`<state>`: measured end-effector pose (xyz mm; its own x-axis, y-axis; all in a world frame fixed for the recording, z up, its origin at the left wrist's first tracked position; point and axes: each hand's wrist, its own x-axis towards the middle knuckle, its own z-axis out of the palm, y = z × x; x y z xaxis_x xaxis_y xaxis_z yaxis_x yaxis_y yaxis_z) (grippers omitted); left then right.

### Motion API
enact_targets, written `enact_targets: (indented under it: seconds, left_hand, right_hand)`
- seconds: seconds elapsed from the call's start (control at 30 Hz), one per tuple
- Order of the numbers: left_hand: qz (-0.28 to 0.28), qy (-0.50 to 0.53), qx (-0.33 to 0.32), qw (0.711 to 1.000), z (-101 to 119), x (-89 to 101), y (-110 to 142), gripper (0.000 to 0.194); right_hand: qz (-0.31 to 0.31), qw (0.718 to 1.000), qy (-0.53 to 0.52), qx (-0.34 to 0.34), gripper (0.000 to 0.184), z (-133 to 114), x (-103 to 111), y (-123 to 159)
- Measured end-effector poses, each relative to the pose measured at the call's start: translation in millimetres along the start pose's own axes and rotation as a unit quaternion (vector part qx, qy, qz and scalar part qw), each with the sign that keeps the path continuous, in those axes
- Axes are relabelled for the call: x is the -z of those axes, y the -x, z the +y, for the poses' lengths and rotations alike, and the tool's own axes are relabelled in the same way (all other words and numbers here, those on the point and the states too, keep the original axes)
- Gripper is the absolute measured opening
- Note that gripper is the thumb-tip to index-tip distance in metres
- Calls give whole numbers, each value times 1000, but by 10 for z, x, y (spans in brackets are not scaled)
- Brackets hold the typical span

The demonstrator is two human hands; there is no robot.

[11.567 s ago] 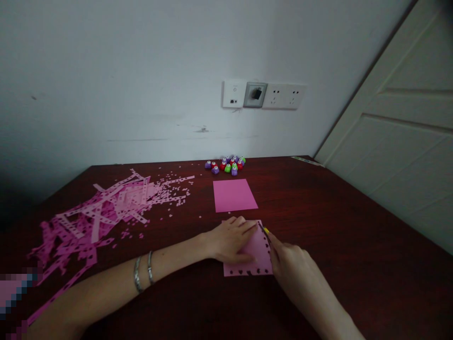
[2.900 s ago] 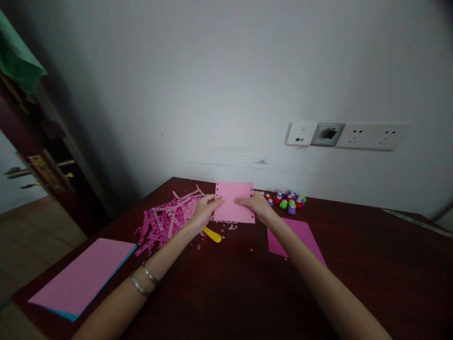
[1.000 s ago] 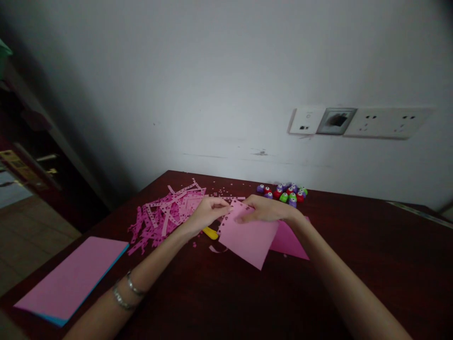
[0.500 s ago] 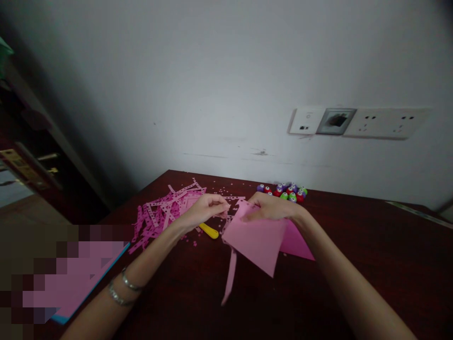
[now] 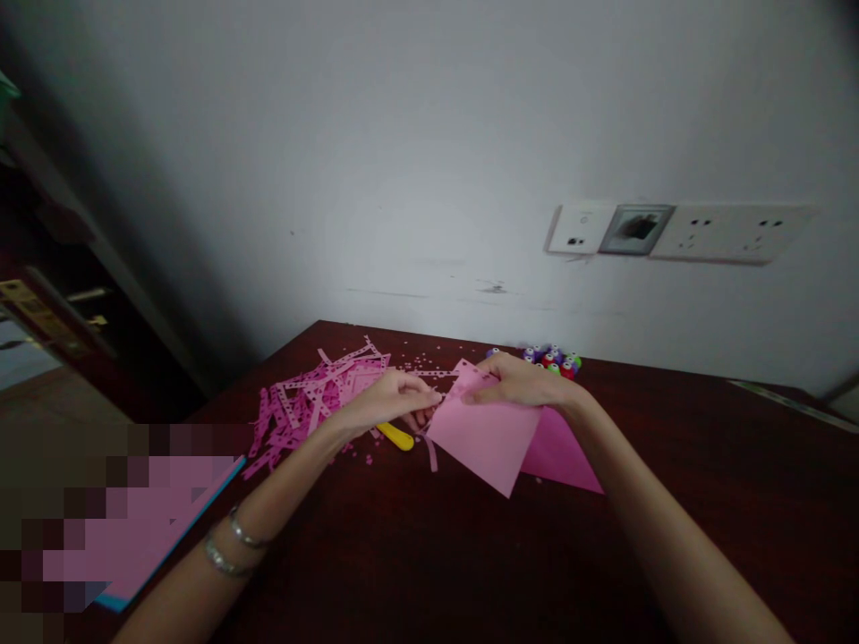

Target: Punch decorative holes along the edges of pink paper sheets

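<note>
My right hand (image 5: 520, 380) grips a light pink sheet of paper (image 5: 487, 443) near its top edge, thumb on the front face. Small holes show along that upper edge. At the sheet's left edge, my left hand (image 5: 406, 398) is closed in a pinch on a narrow pink paper strip (image 5: 432, 453), whose loose end hangs below the fingers. Whether the strip is still joined to the sheet is hidden. Behind the held sheet lies a darker pink sheet (image 5: 564, 456) on the table.
A heap of punched pink paper strips (image 5: 301, 407) lies to the left, with tiny scraps around it. A yellow handle (image 5: 395, 436) pokes out beneath my left hand. Several colourful eyeball-like balls (image 5: 554, 360) sit by the wall. Pink paper with a blue edge (image 5: 181, 528) is at the lower left.
My left hand has moved slightly right to the sheet's edge. The sheet has risen a little, and the hanging strip shows shorter, drawn up toward the left fingers.
</note>
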<state>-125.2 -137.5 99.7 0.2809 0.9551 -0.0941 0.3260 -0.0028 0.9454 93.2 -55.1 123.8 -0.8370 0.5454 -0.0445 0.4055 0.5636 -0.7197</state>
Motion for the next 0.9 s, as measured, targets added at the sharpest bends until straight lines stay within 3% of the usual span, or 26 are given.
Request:
enact_targets:
  seconds: [0.17, 0.37, 0.53, 0.63, 0.7, 0.77, 0.8, 0.83, 0.9]
  left_hand:
    - [-4, -40, -17, 999, -34, 3, -13, 28]
    - [-33, -14, -2, 999, -40, 71, -4, 29]
    - [-43, -84, -2, 996, -179, 395, -35, 26]
    - [17, -248, 16, 968, -409, 702, -103, 33]
    - [123, -369, 46, 920, -518, 802, -146, 32]
    - [213, -409, 25, 887, -517, 739, -168, 23]
    - [231, -397, -12, 888, -470, 646, -169, 19]
    - [226, -368, -57, 900, -398, 521, -161, 19]
    - [142, -264, -133, 945, -223, 225, -129, 27]
  right_hand:
    - [-15, 999, -42, -8, 20, -30, -6, 11]
    - [-37, 998, -42, -7, 24, -21, 19, 49]
    - [-47, 998, -32, -14, 24, 30, 50, 72]
    - [-36, 999, 2, -20, 26, 31, 57, 68]
    - [-30, 999, 20, -24, 26, 15, 45, 57]
    - [-34, 999, 21, -23, 23, -8, 14, 41]
    - [-43, 999, 14, -18, 21, -20, -10, 29]
    - [-54, 998, 4, -10, 20, -32, -39, 16]
    - [-69, 998, -8, 8, 19, -58, -107, -17]
